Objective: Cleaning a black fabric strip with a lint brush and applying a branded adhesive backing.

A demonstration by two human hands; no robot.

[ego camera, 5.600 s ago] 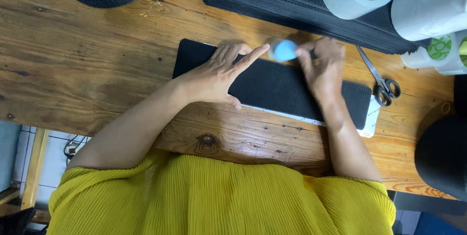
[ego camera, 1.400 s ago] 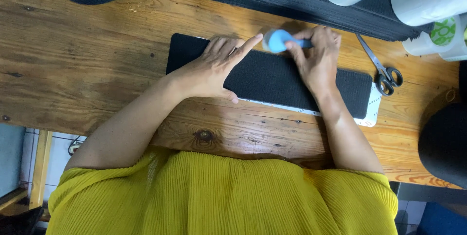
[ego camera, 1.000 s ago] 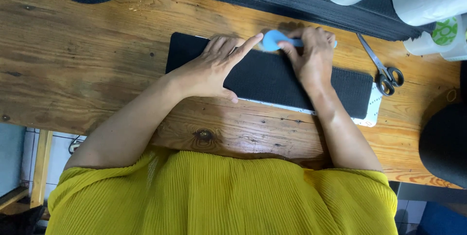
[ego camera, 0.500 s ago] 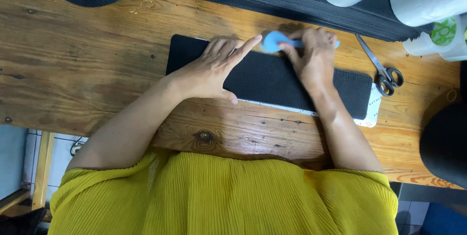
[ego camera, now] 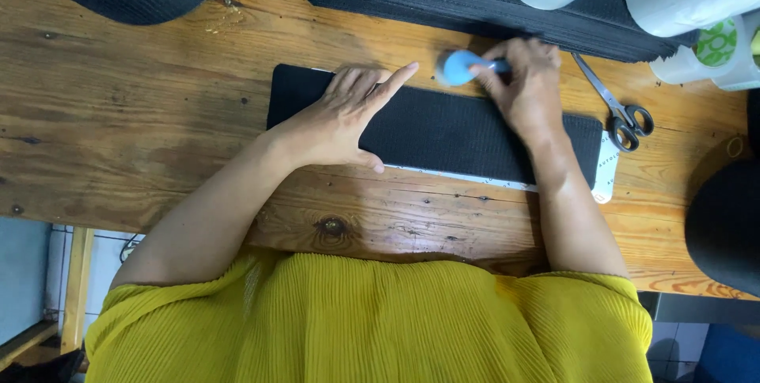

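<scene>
Black textured strip (ego camera: 443, 131) lies flat on the wooden table (ego camera: 119, 114), and the work on it looks about midway. The left hand (ego camera: 336, 118) is spread open, pressing the strip down. The right hand (ego camera: 526, 86) is closed around a small blue tool (ego camera: 457, 66) at the strip's far edge, near the middle — the stretch under and left of the left hand seems left to do. Scissors (ego camera: 621, 114) sit just beside.

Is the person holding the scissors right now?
No, the scissors lie untouched on the table, while the right hand grips a blue tool.
</scene>
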